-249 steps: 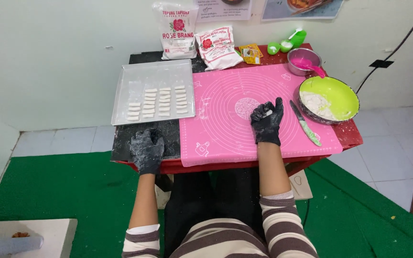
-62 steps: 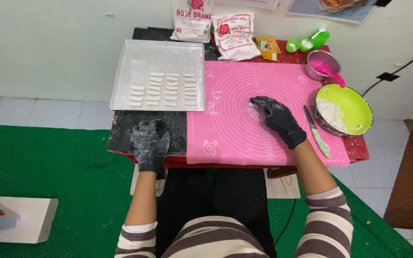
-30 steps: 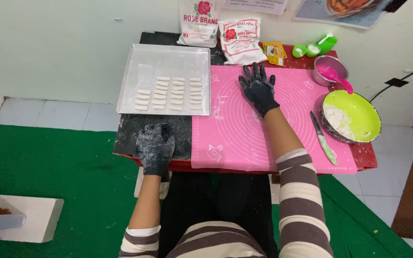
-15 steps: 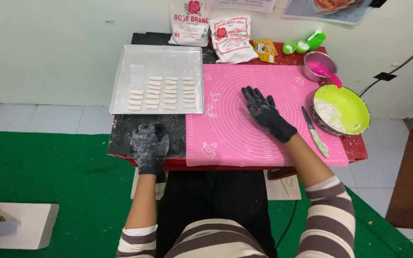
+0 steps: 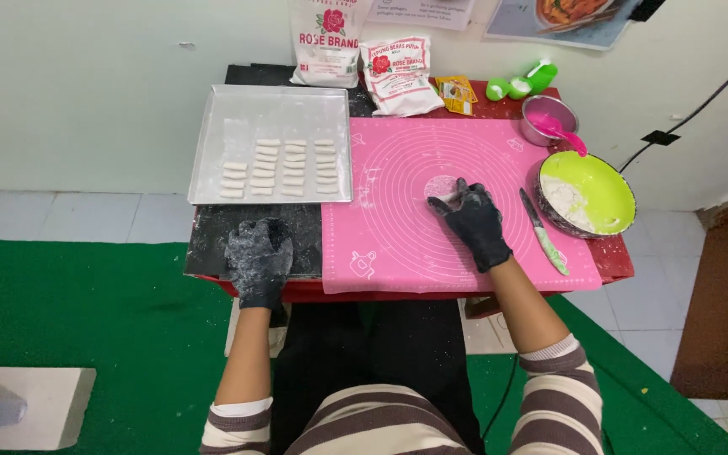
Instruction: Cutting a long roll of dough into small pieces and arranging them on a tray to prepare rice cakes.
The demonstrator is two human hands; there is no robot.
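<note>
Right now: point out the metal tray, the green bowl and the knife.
metal tray (image 5: 212, 126): head view, bare floured floor near its left rim.
green bowl (image 5: 612, 202): head view, bare green inner wall, right side.
knife (image 5: 543, 238): head view, middle of its length, beside the bowl.

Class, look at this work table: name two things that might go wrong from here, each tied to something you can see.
1. The knife lies on the pink mat beside the right hand; a sideways sweep might catch it.
2. The green bowl of flour sits at the table's right edge, so a nudge could tip it off.
</note>
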